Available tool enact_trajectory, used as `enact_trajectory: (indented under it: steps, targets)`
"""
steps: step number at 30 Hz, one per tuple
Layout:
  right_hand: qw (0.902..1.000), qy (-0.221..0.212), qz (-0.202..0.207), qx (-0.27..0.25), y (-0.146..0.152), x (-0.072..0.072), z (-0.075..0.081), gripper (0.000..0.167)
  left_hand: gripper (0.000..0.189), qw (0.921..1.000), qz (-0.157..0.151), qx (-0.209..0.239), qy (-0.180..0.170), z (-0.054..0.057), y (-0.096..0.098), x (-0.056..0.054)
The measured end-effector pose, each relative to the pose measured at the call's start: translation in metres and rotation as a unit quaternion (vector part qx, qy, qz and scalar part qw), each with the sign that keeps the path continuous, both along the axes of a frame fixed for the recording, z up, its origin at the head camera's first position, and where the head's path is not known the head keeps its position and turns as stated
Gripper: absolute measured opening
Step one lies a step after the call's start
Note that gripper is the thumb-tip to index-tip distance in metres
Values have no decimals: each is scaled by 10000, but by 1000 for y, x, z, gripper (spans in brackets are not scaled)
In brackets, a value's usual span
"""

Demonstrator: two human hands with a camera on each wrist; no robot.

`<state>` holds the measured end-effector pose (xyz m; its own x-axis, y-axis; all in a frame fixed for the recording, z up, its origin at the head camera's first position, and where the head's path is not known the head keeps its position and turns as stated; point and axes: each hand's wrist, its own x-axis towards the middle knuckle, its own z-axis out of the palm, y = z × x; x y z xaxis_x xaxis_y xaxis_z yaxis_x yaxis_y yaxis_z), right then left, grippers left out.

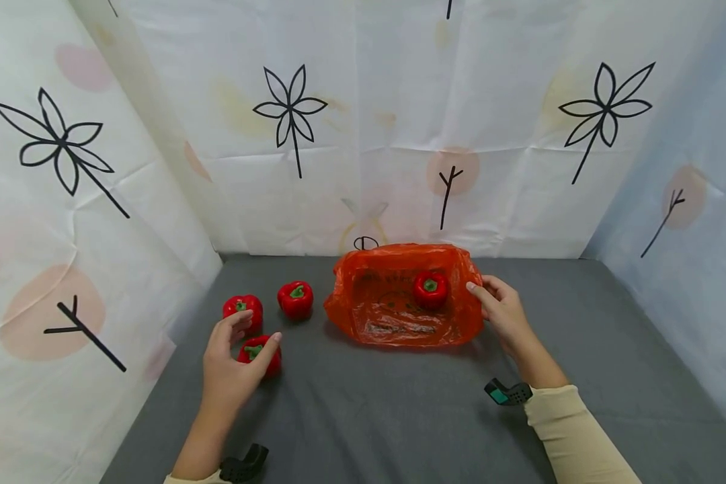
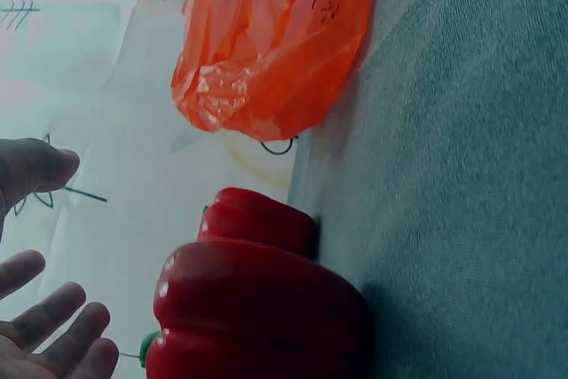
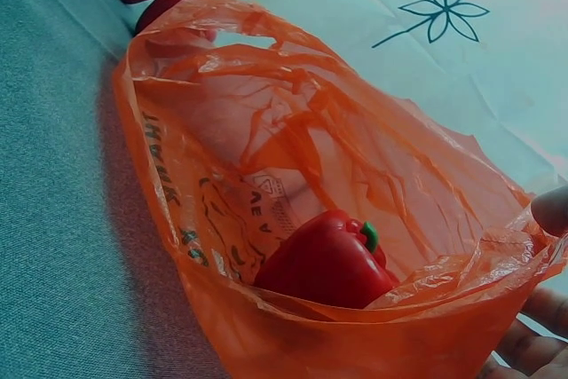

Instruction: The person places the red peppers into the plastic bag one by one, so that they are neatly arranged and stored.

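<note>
An orange plastic bag [image 1: 369, 323] lies with its mouth spread wide, and one red bell pepper [image 3: 324, 259] sits inside it. My right hand [image 1: 503, 310] pinches the bag's right edge between thumb and fingers. Over on the left, my left hand [image 1: 232, 363] hovers above the nearest bell pepper [image 1: 272, 363], thumb and fingers spread apart. The left wrist view shows those fingers [image 2: 62, 317] off the pepper's stem side, holding nothing. A second bell pepper [image 1: 251, 306] is partly hidden behind the left fingertips. Closer to the bag stands a third bell pepper [image 1: 295, 300].
A grey cloth [image 1: 387, 417] covers the table. White printed curtains [image 1: 363, 121] rise at its back and both sides. Each wrist wears a black device, the right one [image 1: 508, 392] with a green patch.
</note>
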<state>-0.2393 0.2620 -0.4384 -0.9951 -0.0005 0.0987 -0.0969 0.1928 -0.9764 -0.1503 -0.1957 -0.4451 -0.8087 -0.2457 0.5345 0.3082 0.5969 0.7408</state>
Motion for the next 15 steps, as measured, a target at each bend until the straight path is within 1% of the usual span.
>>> enact_trajectory:
  steps: [4,8,15]
  targets:
    - [10000,-5,1,-1,0,0,1,44,63,9996,181,-13,-207,-2,-4,1]
    - [10000,-57,-4,-35,-1,0,1,45,62,9990,238,18,-389,-5,-7,2]
    - [10000,-49,15,6,0,0,-1,45,61,9964,249,-34,-816,-10,-11,4]
